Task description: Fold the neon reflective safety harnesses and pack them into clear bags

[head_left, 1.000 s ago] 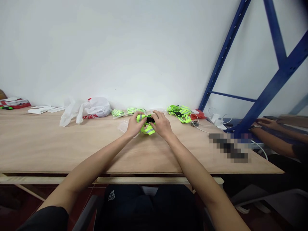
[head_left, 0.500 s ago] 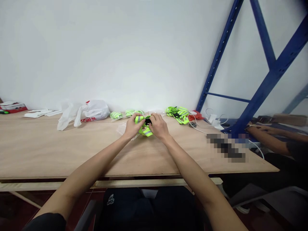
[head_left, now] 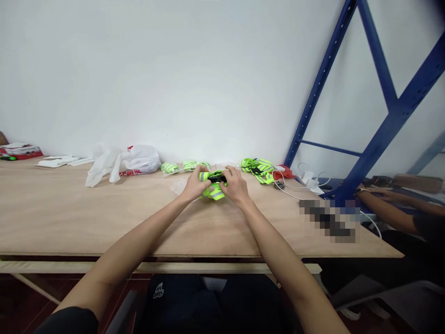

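Observation:
My left hand (head_left: pixel 197 185) grips a neon yellow-green reflective strap (head_left: pixel 216 193) with grey bands from its left side. My right hand (head_left: pixel 235 184) has fingers and thumb closed on the black buckle (head_left: pixel 217 178) of that same strap, at its right end. Below the buckle, loose strap hangs down onto the tabletop. A thin clear plastic bag (head_left: pixel 178 186) lies just left of my left hand. Behind my hands are rolled reflective straps in clear wrapping (head_left: pixel 170 168), and a loose heap of reflective straps (head_left: pixel 257 168) lies to the right.
On the wooden table (head_left: pixel 104 218) stand a white plastic bag (head_left: pixel 142 160), papers (head_left: pixel 62 161) and a red box (head_left: pixel 21 150). White cables, a charger (head_left: pixel 308 178) and a blurred-out object (head_left: pixel 328 220) are at right. A blue metal frame (head_left: pixel 377 139) rises there; beyond it shows another person's arm (head_left: pixel 385 208).
My fingers have shifted on the strap, and the black buckle now shows more fully between both hands. The view has tilted slightly.

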`<state>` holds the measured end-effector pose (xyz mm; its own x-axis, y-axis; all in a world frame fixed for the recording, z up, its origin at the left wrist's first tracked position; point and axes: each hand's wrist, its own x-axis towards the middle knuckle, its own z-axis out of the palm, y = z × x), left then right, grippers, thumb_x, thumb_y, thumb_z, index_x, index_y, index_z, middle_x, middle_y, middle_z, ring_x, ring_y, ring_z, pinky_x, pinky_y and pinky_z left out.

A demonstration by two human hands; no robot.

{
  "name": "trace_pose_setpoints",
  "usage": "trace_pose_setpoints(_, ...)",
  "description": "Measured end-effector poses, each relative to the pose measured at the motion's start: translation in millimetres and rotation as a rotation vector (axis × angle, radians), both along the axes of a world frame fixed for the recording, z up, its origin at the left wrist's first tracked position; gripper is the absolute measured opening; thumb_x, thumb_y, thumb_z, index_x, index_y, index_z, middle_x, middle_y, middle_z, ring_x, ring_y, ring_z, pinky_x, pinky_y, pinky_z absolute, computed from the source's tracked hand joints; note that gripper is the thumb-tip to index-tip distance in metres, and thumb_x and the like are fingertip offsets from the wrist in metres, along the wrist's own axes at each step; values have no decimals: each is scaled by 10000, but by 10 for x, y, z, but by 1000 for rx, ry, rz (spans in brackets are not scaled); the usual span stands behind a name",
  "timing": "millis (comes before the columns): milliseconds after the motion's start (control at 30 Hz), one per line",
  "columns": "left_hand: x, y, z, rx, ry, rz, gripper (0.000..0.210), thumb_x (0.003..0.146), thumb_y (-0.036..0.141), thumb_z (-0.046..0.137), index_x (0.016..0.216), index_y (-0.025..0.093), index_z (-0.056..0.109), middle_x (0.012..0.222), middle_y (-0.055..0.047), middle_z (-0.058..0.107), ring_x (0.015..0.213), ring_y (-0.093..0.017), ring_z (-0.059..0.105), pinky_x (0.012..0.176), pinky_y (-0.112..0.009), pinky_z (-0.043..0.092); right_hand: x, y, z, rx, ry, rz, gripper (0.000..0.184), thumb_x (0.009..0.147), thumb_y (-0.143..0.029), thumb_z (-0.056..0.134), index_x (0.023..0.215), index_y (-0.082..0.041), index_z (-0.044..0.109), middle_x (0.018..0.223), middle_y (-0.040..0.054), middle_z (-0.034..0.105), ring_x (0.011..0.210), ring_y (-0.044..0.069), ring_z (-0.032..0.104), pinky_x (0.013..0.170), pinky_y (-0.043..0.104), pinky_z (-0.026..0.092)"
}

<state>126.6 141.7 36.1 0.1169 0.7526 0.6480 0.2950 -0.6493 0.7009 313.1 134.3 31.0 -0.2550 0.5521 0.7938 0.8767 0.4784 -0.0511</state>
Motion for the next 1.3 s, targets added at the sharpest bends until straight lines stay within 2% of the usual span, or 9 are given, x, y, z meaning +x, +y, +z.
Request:
trace_pose_setpoints(133,-95,10,35,19,80,-24,342,640,161,532,976,220,504,1027,-25,623,976,-235,600,868,-377,502,91,9,19,-229,270,210,132,729,-161,622,834,-239,606,1042,74,654,926,255,564,712,332,472)
trace_pose_setpoints(267,-220,26,83,29,183,-43,344,628,165,543,967,220,520,1015,-24,627,977,-242,599,887,-394,501,273,91,19,-392,487,413,157,631,-193,718,676,-222,571,825,19,652,816,216,569,756,335,471)
trace_pose_setpoints(500,-225,62,109,-230,-151,-192,374,613,169,589,971,210,489,1132,-54,599,863,-203,647,670,-335,592,350,198,22,-444,859,650,342,636,-400,782,672,-222,493,887,4,685,813,183,638,734,319,526)
trace_pose_setpoints(600,-208,62,126,-308,-286,-302,391,604,160,619,963,208,470,1010,-21,619,797,-176,656,682,-359,615,367,182,71,-422,1050,707,358,688,-447,759,739,-244,468,877,-18,675,796,174,652,690,313,536)
trace_pose_setpoints(767,-160,-4,133,-348,-389,-475,429,625,176,637,1011,212,453,831,44,583,734,-158,660,722,-416,622,345,94,148,-565,1502,978,331,689,-376,797,770,-259,498,970,-33,724,929,184,676,725,303,545)
trace_pose_setpoints(867,-110,-41,109,-286,-357,-488,466,637,211,657,1063,209,469,834,46,589,713,-137,637,716,-347,602,230,25,135,-729,1462,1019,284,687,-353,798,847,-260,583,948,-18,733,955,207,672,782,325,548)
trace_pose_setpoints(967,-48,-57,71,-188,-294,-374,457,680,264,689,1095,196,513,877,20,614,755,-148,627,741,-302,565,103,-54,95,-895,1306,1027,402,631,-298,818,987,-259,634,1028,-4,729,1016,239,658,837,352,545)
trace_pose_setpoints(1133,25,-60,12,36,-101,-290,386,831,314,631,1189,185,563,1156,-82,649,1061,-242,626,955,-387,503,45,-157,67,-1062,1164,1063,676,641,-374,812,1264,-303,560,1270,15,651,1108,247,622,892,365,535)
trace_pose_setpoints(1300,-17,-31,-58,205,187,-307,565,815,308,656,1351,189,524,1453,-144,508,1369,-307,444,1169,-471,315,45,-231,137,-1176,966,1027,753,616,-380,825,1301,-274,529,1114,27,670,960,236,652,799,341,533)
